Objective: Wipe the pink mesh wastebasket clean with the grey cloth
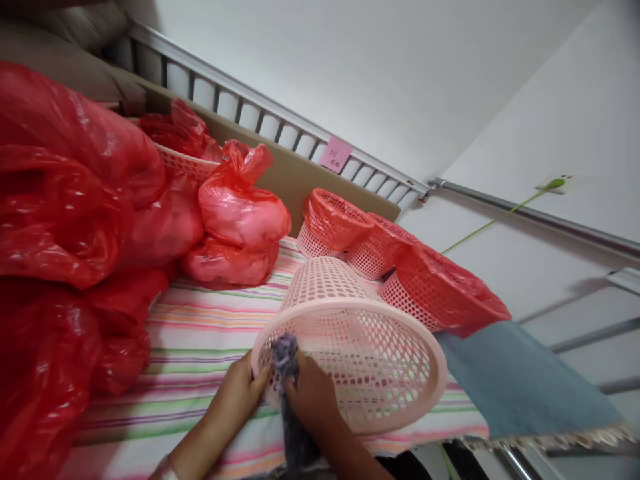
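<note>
On the striped sheet (200, 320), the pink mesh basket (370, 360) lay tipped on its side, mouth toward the person, w/o any liner. The left hand (243, 387) had its fingers clasped round the rim; the right hand (315, 393) grasped a grey-purple cloth (297, 433) near the inner wall, so wiping was prob. in progress; how much was finished I could not tell. Behind it, 3 other baskets (364, 261) had red liners (345, 217) folded over their rims: lining was done for these, not for the held one. Their contents were mostly hidden. To the left were a full, gathered red bag (243, 207), more red bags (55, 213) & a further basket (187, 165) w/ red plastic inside.
</note>
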{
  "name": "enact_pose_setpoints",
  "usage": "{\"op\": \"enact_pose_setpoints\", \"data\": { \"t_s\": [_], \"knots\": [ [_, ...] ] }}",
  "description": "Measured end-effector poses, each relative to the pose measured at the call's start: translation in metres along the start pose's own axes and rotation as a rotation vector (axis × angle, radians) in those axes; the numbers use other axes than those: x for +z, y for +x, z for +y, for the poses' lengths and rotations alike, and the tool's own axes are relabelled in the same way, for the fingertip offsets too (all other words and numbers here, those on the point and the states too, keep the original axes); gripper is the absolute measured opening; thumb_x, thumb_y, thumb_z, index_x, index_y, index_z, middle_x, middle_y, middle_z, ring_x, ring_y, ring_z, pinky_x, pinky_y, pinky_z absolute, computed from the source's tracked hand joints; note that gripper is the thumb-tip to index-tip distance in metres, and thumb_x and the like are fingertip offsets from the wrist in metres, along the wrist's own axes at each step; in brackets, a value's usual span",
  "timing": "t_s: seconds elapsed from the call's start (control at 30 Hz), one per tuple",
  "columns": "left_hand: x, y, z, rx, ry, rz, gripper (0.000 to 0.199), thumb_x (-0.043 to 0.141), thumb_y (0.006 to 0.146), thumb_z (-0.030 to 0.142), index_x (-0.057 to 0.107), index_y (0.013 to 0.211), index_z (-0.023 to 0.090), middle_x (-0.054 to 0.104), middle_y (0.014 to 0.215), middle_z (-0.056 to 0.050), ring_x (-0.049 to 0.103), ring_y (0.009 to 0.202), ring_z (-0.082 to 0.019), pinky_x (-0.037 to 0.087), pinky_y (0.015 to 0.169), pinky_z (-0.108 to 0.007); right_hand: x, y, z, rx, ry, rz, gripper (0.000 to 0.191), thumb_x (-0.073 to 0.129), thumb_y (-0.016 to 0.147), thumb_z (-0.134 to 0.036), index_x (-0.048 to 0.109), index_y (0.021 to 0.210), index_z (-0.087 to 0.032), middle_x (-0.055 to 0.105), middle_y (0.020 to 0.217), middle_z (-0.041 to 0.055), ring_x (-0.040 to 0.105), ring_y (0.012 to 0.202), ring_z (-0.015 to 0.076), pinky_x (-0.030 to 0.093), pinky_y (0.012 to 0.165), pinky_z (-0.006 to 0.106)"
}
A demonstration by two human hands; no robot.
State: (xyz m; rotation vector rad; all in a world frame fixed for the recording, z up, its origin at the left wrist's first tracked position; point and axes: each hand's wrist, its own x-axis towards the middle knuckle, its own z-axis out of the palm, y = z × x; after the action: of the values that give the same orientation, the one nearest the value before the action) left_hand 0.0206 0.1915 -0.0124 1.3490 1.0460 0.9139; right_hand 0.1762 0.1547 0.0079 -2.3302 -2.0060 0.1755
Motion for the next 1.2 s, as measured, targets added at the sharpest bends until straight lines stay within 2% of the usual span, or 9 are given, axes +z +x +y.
{"op": "enact_pose_setpoints", "data": {
  "t_s": [0.1, 0.27, 0.43, 0.57, 0.77, 0.87, 1.07, 1.13, 1.2],
  "knots": [
    [-0.004, 0.003, 0.004, 0.144, 0.097, -0.026, 0.022, 0.05, 0.078, 0.029, 0.066, 0.083, 0.015, 0.073, 0.085, -0.01, 0.064, 0.081, -0.025, 0.047, 0.076, -0.03, -0.005, 0.052, 0.007, 0.121, -0.07, 0.036, 0.043, 0.044, 0.079, -0.029, 0.051, 0.12, -0.017, 0.064, 0.099, 0.0106, 0.061, 0.091, 0.0238, 0.043, 0.077, 0.032],
    [-0.008, 0.005, 0.012, 0.146, 0.137, -0.074, 0.022, 0.047, 0.08, 0.028, 0.064, 0.081, 0.015, 0.072, 0.083, -0.008, 0.063, 0.08, -0.024, 0.047, 0.077, -0.03, -0.01, 0.128, 0.021, 0.228, -0.084, 0.055, 0.037, 0.039, 0.087, -0.034, 0.058, 0.116, -0.022, 0.061, 0.116, 0.0102, 0.056, 0.107, 0.0259, 0.042, 0.085, 0.035],
    [0.0, 0.002, 0.005, 0.07, 0.082, 0.006, 0.024, 0.051, 0.078, 0.034, 0.064, 0.084, 0.014, 0.072, 0.081, -0.009, 0.064, 0.072, -0.022, 0.048, 0.069, -0.029, -0.007, 0.151, 0.033, 0.246, -0.068, 0.089, 0.042, 0.042, 0.087, -0.035, 0.052, 0.125, -0.024, 0.054, 0.127, 0.008, 0.048, 0.118, 0.0269, 0.037, 0.094, 0.035],
    [0.02, -0.005, -0.01, -0.15, -0.014, -0.069, 0.041, 0.043, 0.079, 0.051, 0.06, 0.073, 0.013, 0.057, 0.04, 0.0, 0.053, 0.037, -0.017, 0.043, 0.046, -0.027, -0.007, 0.15, 0.036, 0.242, -0.039, 0.097, 0.045, 0.042, 0.087, -0.038, 0.046, 0.13, -0.026, 0.05, 0.132, 0.0054, 0.044, 0.122, 0.0248, 0.034, 0.098, 0.034],
    [0.028, -0.009, -0.008, -0.149, -0.028, -0.09, 0.047, 0.037, 0.078, 0.058, 0.052, 0.056, 0.018, 0.051, 0.032, 0.001, 0.052, 0.034, -0.015, 0.041, 0.044, -0.025, -0.009, 0.126, 0.029, 0.258, -0.012, 0.056, 0.041, 0.042, 0.084, -0.036, 0.054, 0.12, -0.021, 0.063, 0.111, 0.0098, 0.058, 0.104, 0.0237, 0.043, 0.084, 0.031],
    [0.028, -0.008, -0.009, -0.129, -0.026, -0.091, 0.047, 0.037, 0.079, 0.058, 0.051, 0.057, 0.018, 0.051, 0.032, 0.001, 0.051, 0.033, -0.014, 0.041, 0.043, -0.024, -0.003, 0.08, 0.019, 0.223, -0.019, 0.056, 0.042, 0.046, 0.079, -0.032, 0.053, 0.118, -0.019, 0.065, 0.102, 0.0098, 0.061, 0.095, 0.0228, 0.044, 0.079, 0.03],
    [0.03, -0.007, -0.014, -0.118, -0.055, -0.074, 0.042, 0.039, 0.079, 0.054, 0.051, 0.063, 0.018, 0.047, 0.033, 0.004, 0.051, 0.031, -0.014, 0.037, 0.039, -0.022, 0.008, -0.033, 0.002, 0.036, 0.033, -0.02, 0.041, 0.046, 0.074, -0.026, 0.054, 0.114, -0.021, 0.061, 0.107, 0.0103, 0.058, 0.098, 0.0245, 0.042, 0.083, 0.034],
    [0.029, -0.006, -0.013, -0.115, -0.043, -0.061, 0.039, 0.039, 0.081, 0.051, 0.051, 0.066, 0.017, 0.046, 0.035, 0.005, 0.049, 0.03, -0.014, 0.034, 0.036, -0.021, 0.006, -0.041, 0.003, 0.025, 0.034, -0.038, 0.039, 0.046, 0.073, -0.025, 0.056, 0.111, -0.022, 0.062, 0.105, 0.0095, 0.059, 0.095, 0.0245, 0.043, 0.081, 0.034],
    [0.026, -0.005, -0.01, -0.093, 0.0, -0.039, 0.037, 0.04, 0.081, 0.048, 0.053, 0.068, 0.017, 0.052, 0.039, 0.003, 0.05, 0.033, -0.015, 0.035, 0.036, -0.022, 0.001, -0.026, 0.006, 0.03, 0.022, -0.018, 0.039, 0.045, 0.074, -0.026, 0.055, 0.112, -0.021, 0.062, 0.102, 0.0094, 0.059, 0.093, 0.0244, 0.043, 0.079, 0.034]
  ]
}}
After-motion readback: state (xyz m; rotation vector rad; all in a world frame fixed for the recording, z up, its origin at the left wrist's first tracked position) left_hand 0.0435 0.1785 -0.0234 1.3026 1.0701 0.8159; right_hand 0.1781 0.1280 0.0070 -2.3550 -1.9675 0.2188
